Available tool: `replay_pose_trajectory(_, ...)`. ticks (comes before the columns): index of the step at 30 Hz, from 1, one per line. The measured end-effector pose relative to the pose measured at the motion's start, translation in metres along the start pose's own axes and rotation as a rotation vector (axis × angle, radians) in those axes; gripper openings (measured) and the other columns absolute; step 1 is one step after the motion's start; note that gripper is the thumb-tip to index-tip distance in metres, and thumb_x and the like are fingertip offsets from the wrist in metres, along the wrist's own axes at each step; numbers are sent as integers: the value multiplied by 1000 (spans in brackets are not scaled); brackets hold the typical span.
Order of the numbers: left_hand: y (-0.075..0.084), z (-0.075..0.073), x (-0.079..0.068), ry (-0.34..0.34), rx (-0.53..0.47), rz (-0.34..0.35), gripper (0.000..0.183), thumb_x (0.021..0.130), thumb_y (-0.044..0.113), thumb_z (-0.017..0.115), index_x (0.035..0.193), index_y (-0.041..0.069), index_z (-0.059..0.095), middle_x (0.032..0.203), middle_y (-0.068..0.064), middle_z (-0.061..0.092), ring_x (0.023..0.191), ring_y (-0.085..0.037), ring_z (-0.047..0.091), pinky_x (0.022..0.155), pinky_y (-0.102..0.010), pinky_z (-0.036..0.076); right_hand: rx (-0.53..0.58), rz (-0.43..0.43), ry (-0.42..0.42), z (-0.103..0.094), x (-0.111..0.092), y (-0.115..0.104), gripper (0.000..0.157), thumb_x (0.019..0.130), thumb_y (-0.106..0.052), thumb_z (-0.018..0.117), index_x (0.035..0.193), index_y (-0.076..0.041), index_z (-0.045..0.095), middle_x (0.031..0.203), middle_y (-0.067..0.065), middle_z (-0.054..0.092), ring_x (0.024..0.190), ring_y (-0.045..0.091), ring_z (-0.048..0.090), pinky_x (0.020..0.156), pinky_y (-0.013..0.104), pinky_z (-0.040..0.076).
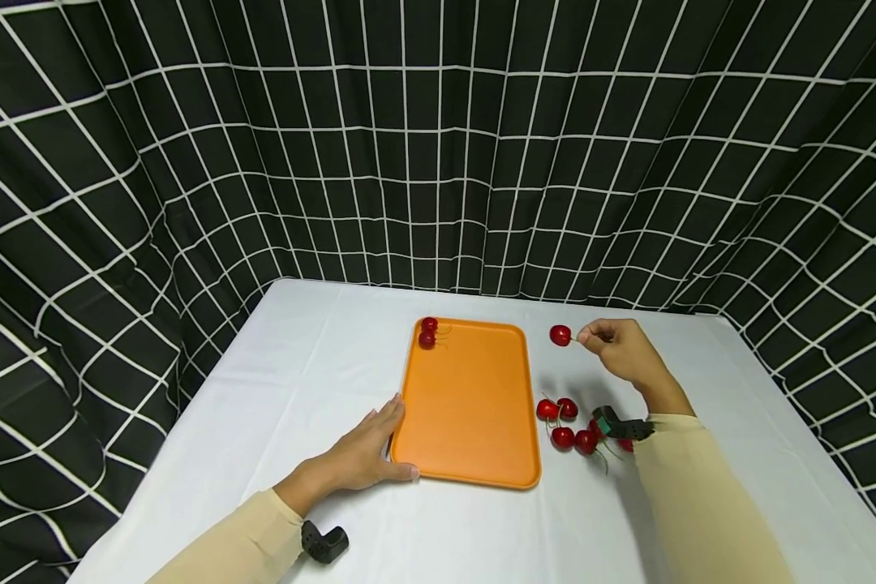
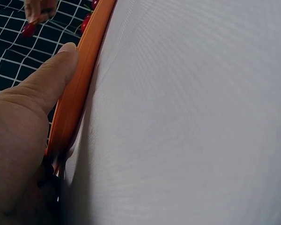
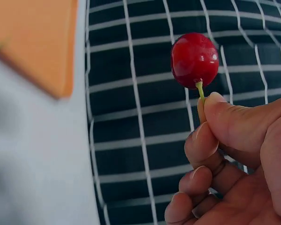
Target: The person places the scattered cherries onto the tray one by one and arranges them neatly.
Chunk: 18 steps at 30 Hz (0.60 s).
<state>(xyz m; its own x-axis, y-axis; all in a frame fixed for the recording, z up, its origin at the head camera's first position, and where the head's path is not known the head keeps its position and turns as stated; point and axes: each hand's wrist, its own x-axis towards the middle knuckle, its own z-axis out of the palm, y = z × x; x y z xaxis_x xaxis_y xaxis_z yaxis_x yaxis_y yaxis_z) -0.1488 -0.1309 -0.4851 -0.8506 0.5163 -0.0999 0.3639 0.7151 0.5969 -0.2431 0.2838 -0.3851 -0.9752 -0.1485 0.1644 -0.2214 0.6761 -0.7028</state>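
My right hand (image 1: pixel 620 349) pinches a red cherry (image 3: pixel 195 60) by its green stem between thumb and forefinger, to the right of the orange tray (image 1: pixel 470 397). The fruit hangs free of the fingers in the right wrist view. My left hand (image 1: pixel 365 446) rests at the tray's near left corner, fingers along the left side and thumb (image 2: pixel 61 65) against the near edge. Two cherries (image 1: pixel 427 339) lie in the tray's far left corner, stems pointing right. Several more cherries (image 1: pixel 563 438) lie bunched on the table right of the tray, some partly hidden by the right wrist.
A white cloth (image 1: pixel 321 357) covers the table under the tray. Black curtain with a white grid (image 1: pixel 445 146) surrounds the far side and both flanks. A black wrist device (image 1: pixel 324 542) shows at the left forearm, another (image 1: pixel 624 425) at the right wrist.
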Motion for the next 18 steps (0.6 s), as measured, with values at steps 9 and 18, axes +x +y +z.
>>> replay_pose_trajectory(9,0,-2,0,12,11,9,112,79,67,64,153,1,13,160,-9,1,144,-30,6,115,-45,8,83,-67,-9,37,37,-43,17,97,-13,61,91,1,67,78,11,56,72,25,45,54,30,38)
replay_pose_trajectory(18,-2,1,1,13,15,16,112,78,68,64,153,0,15,160,-9,2,144,-27,7,115,-44,8,168,-113,-3,82,60,-61,17,96,-7,59,93,6,69,79,10,60,70,21,48,57,27,42)
